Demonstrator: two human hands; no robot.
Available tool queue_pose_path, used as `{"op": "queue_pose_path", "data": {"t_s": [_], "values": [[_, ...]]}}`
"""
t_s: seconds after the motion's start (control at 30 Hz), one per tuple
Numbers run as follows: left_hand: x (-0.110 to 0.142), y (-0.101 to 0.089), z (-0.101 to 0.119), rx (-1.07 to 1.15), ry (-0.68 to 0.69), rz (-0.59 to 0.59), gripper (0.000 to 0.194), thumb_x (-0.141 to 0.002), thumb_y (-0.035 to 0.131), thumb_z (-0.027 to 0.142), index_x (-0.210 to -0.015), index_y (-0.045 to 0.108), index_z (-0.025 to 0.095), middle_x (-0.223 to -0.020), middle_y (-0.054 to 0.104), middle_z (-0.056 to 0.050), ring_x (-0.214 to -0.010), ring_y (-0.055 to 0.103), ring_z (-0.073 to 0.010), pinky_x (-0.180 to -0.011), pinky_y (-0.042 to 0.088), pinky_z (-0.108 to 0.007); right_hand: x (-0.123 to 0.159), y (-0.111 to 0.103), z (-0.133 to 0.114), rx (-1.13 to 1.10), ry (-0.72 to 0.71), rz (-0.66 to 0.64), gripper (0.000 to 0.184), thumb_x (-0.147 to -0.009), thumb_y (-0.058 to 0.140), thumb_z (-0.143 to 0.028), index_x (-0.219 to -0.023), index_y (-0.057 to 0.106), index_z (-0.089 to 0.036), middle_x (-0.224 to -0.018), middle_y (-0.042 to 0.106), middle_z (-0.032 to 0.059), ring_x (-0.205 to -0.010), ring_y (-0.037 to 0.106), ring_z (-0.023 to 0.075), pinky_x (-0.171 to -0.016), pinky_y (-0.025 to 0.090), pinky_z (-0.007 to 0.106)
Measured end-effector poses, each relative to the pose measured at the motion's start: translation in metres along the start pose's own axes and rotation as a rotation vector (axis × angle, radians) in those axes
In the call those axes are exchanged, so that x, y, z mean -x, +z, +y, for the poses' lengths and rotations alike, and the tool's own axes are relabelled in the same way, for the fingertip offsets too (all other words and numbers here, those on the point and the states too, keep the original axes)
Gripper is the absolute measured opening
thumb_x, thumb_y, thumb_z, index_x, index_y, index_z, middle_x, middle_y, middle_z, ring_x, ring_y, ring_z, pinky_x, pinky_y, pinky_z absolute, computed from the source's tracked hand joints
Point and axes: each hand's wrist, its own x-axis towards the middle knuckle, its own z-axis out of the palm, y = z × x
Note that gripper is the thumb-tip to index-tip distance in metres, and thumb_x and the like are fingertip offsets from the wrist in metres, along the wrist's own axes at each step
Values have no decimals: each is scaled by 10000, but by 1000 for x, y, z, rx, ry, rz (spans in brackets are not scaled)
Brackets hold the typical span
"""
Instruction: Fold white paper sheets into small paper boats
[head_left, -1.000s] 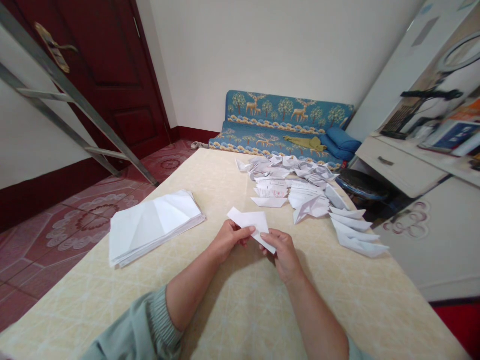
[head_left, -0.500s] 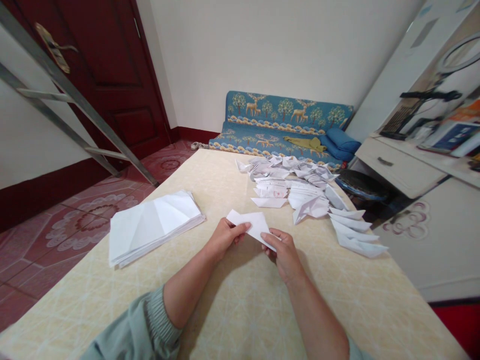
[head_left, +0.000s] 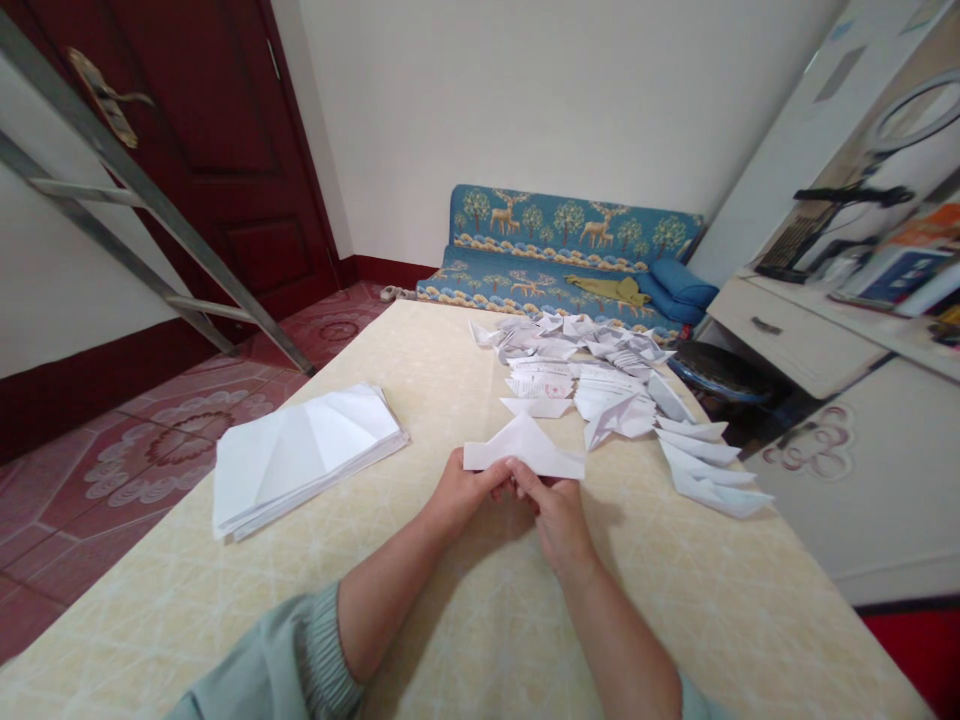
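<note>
Noted: the person's left hand point(head_left: 469, 495) and right hand point(head_left: 555, 520) were close together over the cream patterned tabletop point(head_left: 675, 620), both pinching a folded white sheet point(head_left: 525, 450) along its lower edge. Thumbs and fingers were pressed onto the paper. We could not tell whether the two hands touched beneath it. The sheet was held near the middle of the table, with its long edge running across and a triangular peak pointing to 12 o'clock.

A grey-green knit sleeve point(head_left: 277, 650) entered at 7 o'clock. Well apart from the hands, at 10 o'clock, we recorded a neat stack of folded white paper point(head_left: 300, 460). At 12 to 1 o'clock lay a loose heap of folded paper pieces point(head_left: 577, 370), some of them printed, with its nearest edge just beyond the held sheet. A line of pointed paper folds point(head_left: 709, 470) lay at 2 o'clock, near the table edge.

Past the table we logged a blue sofa point(head_left: 570, 230) with a deer-and-tree pattern at 12 o'clock, and an aluminium ladder point(head_left: 127, 190) leaning before a dark red door point(head_left: 247, 170) at 11 o'clock. A round stool point(head_left: 720, 370) and a white drawer unit point(head_left: 795, 335) stood at 2 o'clock.
</note>
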Motion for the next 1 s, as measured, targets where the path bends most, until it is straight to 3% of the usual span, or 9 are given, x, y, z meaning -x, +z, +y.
{"op": "queue_pose_path", "data": {"t_s": [0.1, 0.27, 0.47, 0.73, 0.9, 1.0], "values": [[1, -1, 0, -51, -5, -20, 344, -728, 628, 402, -545, 602, 112, -488, 553, -16, -468, 480, -102, -476, 374, -214, 1, 2, 0, -13, 2, 4, 313, -683, 708, -304, -494, 500, -168, -503, 508, -37, -507, 465, 97, -525, 368, 230], [-2, -4, -2, -77, -6, 59, 349, -712, 644, 406, -524, 587, 118, -448, 518, 6, -422, 427, -79, -435, 314, -198, -5, -4, 0, -139, 93, 173, 231, -639, 736, -329, -623, 582, -157, -514, 541, -37, -422, 429, 79, -398, 309, 211], [-4, -9, -5, -56, 25, 69, 436, -789, 524, 486, -563, 615, 124, -488, 561, -18, -426, 434, -88, -457, 321, -210, -9, -10, 1, -179, 111, 240, 252, -662, 706, -375, -656, 599, -147, -488, 552, -16, -386, 447, 89, -357, 317, 206], [-6, -13, -8, 50, 40, 182, 479, -823, 453, 495, -588, 626, 116, -463, 539, -21, -438, 464, -104, -473, 351, -223, -4, -8, -8, -113, 207, 73, 249, -688, 599, -346, -603, 638, -116, -512, 621, 42, -388, 481, 90, -382, 332, 203], [-14, -20, -10, 287, 20, 340, 379, -749, 573, 480, -581, 542, 141, -466, 500, 29, -421, 435, -78, -448, 352, -203, -3, -10, -10, -27, 281, -90, 213, -660, 600, -294, -639, 681, -98, -540, 643, 52, -404, 490, 81, -412, 356, 187], [-18, -25, -8, 363, 23, 408, 356, -698, 639, 465, -601, 566, 130, -478, 498, 38, -417, 417, -56, -440, 354, -183, -3, -11, -10, -15, 285, -107, 207, -654, 619, -295, -637, 685, -99, -526, 634, 45, -400, 488, 76, -399, 347, 178]]}}
